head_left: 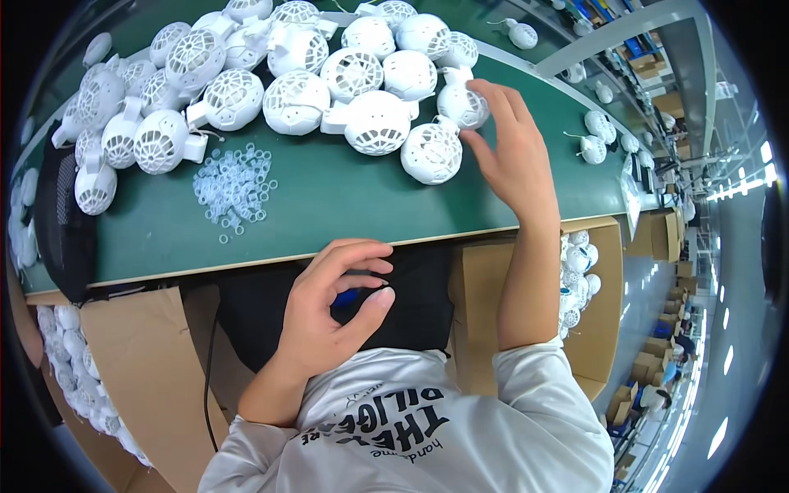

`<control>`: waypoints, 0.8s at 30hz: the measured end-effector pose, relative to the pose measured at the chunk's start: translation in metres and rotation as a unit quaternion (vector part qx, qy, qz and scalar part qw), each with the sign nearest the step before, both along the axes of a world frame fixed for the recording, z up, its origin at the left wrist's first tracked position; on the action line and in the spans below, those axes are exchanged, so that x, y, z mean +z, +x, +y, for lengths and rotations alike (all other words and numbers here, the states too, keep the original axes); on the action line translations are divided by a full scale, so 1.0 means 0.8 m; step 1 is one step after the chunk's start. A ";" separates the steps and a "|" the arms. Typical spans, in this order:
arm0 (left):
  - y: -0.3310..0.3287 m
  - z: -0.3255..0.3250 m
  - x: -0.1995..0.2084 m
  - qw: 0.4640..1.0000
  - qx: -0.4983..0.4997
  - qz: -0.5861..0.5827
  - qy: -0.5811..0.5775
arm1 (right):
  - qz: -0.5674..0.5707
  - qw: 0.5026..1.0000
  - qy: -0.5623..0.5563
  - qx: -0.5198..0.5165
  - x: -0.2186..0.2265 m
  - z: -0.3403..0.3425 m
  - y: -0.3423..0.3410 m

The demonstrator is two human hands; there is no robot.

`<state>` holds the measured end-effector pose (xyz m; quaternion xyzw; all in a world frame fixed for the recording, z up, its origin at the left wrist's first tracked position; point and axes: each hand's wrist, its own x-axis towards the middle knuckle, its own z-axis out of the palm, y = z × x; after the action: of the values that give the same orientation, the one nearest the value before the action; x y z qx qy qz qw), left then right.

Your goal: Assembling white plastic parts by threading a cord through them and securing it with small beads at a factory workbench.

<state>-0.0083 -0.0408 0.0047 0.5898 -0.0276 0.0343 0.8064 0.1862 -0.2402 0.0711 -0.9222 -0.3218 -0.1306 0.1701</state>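
My right hand reaches over the green table, thumb and fingers on either side of a white mini fan with a round slotted grille. Touching that fan from the near left is another white mini fan. My left hand hovers above my lap, just short of the table's front edge. Its fingers are curved and apart, with nothing between them. Beyond it, a loose heap of small clear rings lies on the table.
Many more white fans crowd the far side of the green table. A black mesh item hangs over its left end. Cardboard boxes holding white parts stand at left and right. A clear bag lies at the right edge.
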 end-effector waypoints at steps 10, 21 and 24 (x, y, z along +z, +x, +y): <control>0.011 -0.009 0.014 0.980 -0.060 -0.036 -0.187 | -0.103 0.972 0.184 0.099 0.027 -0.001 -0.090; 0.026 -0.018 -0.003 0.989 0.047 -0.100 -0.100 | 0.103 0.974 0.201 0.030 0.088 -0.040 0.081; 0.035 -0.015 -0.011 0.988 0.054 -0.141 -0.042 | -0.122 0.980 -0.079 -0.134 0.049 -0.089 0.245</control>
<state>0.0198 -0.0528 -0.0037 0.5456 -0.1074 0.1616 0.8153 0.3823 -0.3112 0.1106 -0.9446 -0.2234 -0.2376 0.0374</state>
